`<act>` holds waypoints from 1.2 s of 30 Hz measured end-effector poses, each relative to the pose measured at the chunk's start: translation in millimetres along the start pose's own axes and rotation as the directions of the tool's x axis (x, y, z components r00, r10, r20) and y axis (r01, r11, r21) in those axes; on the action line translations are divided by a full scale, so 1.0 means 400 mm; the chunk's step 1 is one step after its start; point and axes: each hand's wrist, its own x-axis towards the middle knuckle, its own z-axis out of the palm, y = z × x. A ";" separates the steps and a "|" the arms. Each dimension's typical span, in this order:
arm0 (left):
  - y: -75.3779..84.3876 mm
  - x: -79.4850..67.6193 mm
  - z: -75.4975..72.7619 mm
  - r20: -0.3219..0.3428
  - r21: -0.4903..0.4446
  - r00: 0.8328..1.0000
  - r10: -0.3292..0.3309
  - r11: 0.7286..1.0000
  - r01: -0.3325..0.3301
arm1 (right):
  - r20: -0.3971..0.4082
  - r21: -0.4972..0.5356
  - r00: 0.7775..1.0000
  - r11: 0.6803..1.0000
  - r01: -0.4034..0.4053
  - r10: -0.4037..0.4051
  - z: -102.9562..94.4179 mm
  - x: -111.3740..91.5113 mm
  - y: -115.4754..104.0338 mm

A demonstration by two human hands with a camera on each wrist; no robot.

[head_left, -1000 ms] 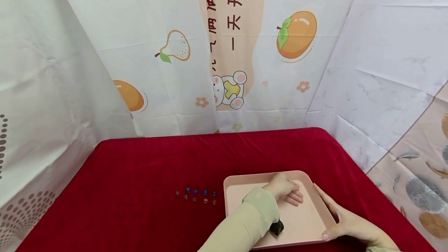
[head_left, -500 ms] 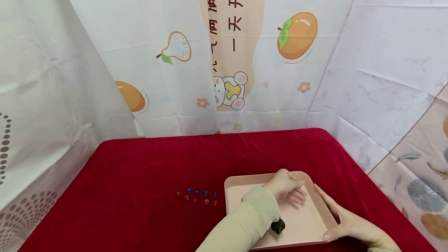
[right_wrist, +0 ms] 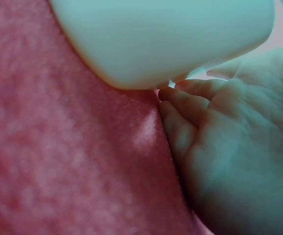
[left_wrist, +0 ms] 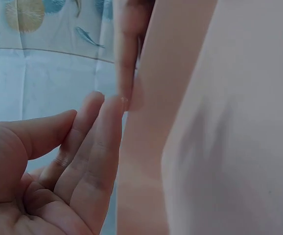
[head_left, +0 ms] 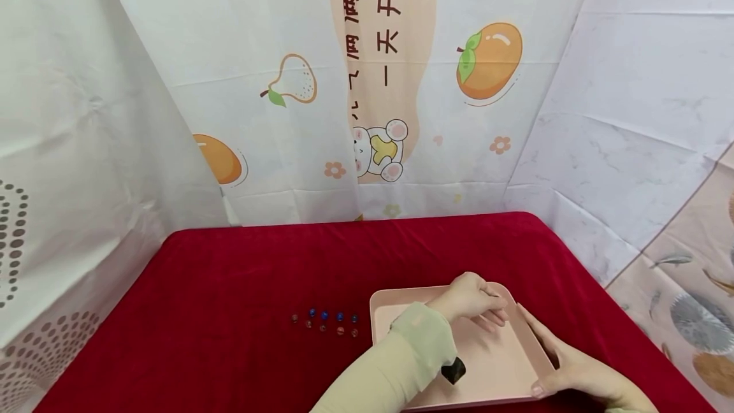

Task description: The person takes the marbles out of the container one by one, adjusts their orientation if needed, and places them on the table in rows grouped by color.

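Note:
A shallow pink tray (head_left: 493,375) lies on the red cloth at the right front. My left hand (head_left: 473,298) reaches across it, above its far right corner. In the left wrist view the left hand (left_wrist: 78,161) has loosely bent fingers near the tray wall (left_wrist: 156,122), and nothing shows between thumb and fingers. My right hand (head_left: 570,365) holds the tray's right side, fingers along the outer wall and thumb at the front corner. In the right wrist view, the curled fingers of the right hand (right_wrist: 229,132) meet the tray's outside (right_wrist: 166,44).
Left of the tray, several small glass marbles lie in two rows on the red cloth (head_left: 229,285): blue marbles (head_left: 325,315) behind, clear reddish marbles (head_left: 341,331) in front. A dark object (head_left: 453,370) sits under the left cuff. Printed curtains (head_left: 287,145) hang around the table.
My left hand has moved a little to the right and away, toward the tray's far right corner. The right hand keeps its place on the tray, and the marbles lie as before.

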 end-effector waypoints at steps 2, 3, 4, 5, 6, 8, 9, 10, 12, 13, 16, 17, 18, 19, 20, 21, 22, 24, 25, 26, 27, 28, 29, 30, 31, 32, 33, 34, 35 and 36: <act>0.008 -0.007 -0.004 0.011 -0.002 1.000 0.006 1.000 -0.006 | -0.008 -0.014 1.000 1.000 0.007 -0.007 0.001 0.000 -0.002; 0.011 -0.009 -0.006 0.014 -0.001 1.000 0.011 1.000 -0.011 | -0.011 -0.027 1.000 1.000 0.013 -0.013 0.002 0.000 -0.003; 0.015 -0.013 -0.008 0.018 0.004 1.000 0.016 1.000 -0.016 | -0.014 -0.038 1.000 0.999 0.019 -0.020 0.002 0.000 -0.003; 0.019 -0.015 -0.010 0.021 0.009 1.000 0.022 1.000 -0.023 | -0.020 -0.045 0.999 0.999 0.024 -0.025 0.002 0.000 -0.004; 0.024 -0.018 -0.012 0.020 0.016 0.999 0.029 0.999 -0.030 | -0.026 -0.053 0.999 0.998 0.028 -0.029 0.003 0.000 -0.004; 0.031 -0.024 -0.016 0.021 0.024 0.999 0.042 0.999 -0.043 | -0.025 -0.054 0.999 0.998 0.022 -0.024 0.002 -0.001 -0.004; 0.035 -0.027 -0.019 0.022 0.024 0.999 0.048 0.999 -0.049 | -0.020 -0.054 1.000 0.998 0.020 -0.021 0.000 -0.002 -0.004; 0.038 -0.030 -0.023 0.027 0.026 0.998 0.055 0.998 -0.056 | -0.017 -0.048 1.000 0.999 0.007 -0.008 -0.001 -0.002 -0.004; 0.044 -0.036 -0.031 0.031 0.035 0.997 0.068 0.997 -0.069 | -0.011 -0.039 1.000 0.999 -0.018 0.018 -0.003 -0.003 -0.004; 0.047 -0.040 -0.037 0.037 0.048 0.997 0.072 0.996 -0.074 | -0.006 -0.037 1.000 0.999 -0.026 0.026 -0.004 -0.004 -0.004; 0.053 -0.052 -0.056 0.050 0.100 0.995 0.085 0.991 -0.090 | -0.007 -0.020 0.998 0.998 -0.060 0.060 -0.004 -0.003 -0.004; 0.054 -0.058 -0.062 0.053 0.115 0.995 0.086 0.989 -0.092 | -0.013 -0.017 0.996 0.996 -0.084 0.084 -0.002 -0.003 -0.007; 0.054 -0.063 -0.069 0.059 0.128 0.994 0.090 0.987 -0.097 | -0.018 -0.016 0.994 0.995 -0.103 0.103 0.000 -0.002 -0.011; 0.054 -0.069 -0.076 0.063 0.136 0.994 0.094 0.986 -0.102 | -0.022 -0.009 0.992 0.992 -0.126 0.126 0.002 -0.001 -0.015; 0.054 -0.075 -0.082 0.067 0.140 0.993 0.099 0.984 -0.108 | -0.018 0.000 0.991 0.991 -0.132 0.132 0.004 -0.001 -0.017; 0.054 -0.081 -0.087 0.071 0.143 0.992 0.104 0.983 -0.113 | -0.014 0.005 0.990 0.991 -0.137 0.137 0.005 -0.001 -0.018; 0.054 -0.086 -0.092 0.074 0.148 0.991 0.110 0.982 -0.120 | -0.011 0.011 0.989 0.989 -0.146 0.146 0.005 0.000 -0.021; 0.053 -0.095 -0.102 0.077 0.156 0.989 0.127 0.978 -0.137 | -0.002 0.027 0.989 0.989 -0.147 0.147 0.005 0.000 -0.020; 0.054 -0.100 -0.107 0.075 0.157 0.988 0.132 0.977 -0.143 | 0.007 0.040 0.991 0.990 -0.137 0.137 0.003 -0.001 -0.015; 0.054 -0.105 -0.112 0.075 0.156 0.988 0.138 0.976 -0.149 | 0.016 0.050 0.992 0.991 -0.124 0.123 0.001 0.000 -0.011; 0.055 -0.109 -0.117 0.074 0.153 0.987 0.144 0.976 -0.154 | 0.015 0.054 0.992 0.990 -0.130 0.129 -0.001 0.001 -0.008; 0.056 -0.114 -0.122 0.072 0.149 0.986 0.150 0.976 -0.159 | 0.021 0.058 0.993 0.991 -0.120 0.119 -0.002 0.002 -0.004; 0.055 -0.118 -0.127 0.067 0.143 0.986 0.154 0.976 -0.162 | 0.021 0.062 0.992 0.990 -0.126 0.125 -0.003 0.002 -0.002; 0.056 -0.123 -0.131 0.064 0.136 0.985 0.159 0.977 -0.166 | 0.020 0.064 0.990 0.988 -0.137 0.136 -0.004 0.003 -0.001; 0.056 -0.127 -0.135 0.060 0.134 0.985 0.163 0.976 -0.170 | 0.025 0.065 0.991 0.989 -0.130 0.129 -0.005 0.003 0.001; 0.056 -0.132 -0.139 0.058 0.134 0.984 0.168 0.975 -0.174 | 0.031 0.070 0.991 0.988 -0.135 0.133 -0.006 0.003 0.002; 0.056 -0.137 -0.142 0.055 0.134 0.983 0.172 0.975 -0.178 | 0.038 0.078 0.988 0.986 -0.150 0.147 -0.006 0.003 0.001; 0.056 -0.143 -0.145 0.054 0.135 0.983 0.177 0.974 -0.183 | 0.045 0.083 0.987 0.984 -0.155 0.151 -0.005 0.002 0.001; 0.056 -0.149 -0.148 0.055 0.136 0.982 0.181 0.973 -0.187 | 0.053 0.086 0.987 0.984 -0.157 0.153 -0.004 0.002 0.000; 0.056 -0.155 -0.150 0.057 0.137 0.981 0.186 0.972 -0.193 | 0.058 0.088 0.986 0.983 -0.161 0.156 -0.003 0.002 -0.001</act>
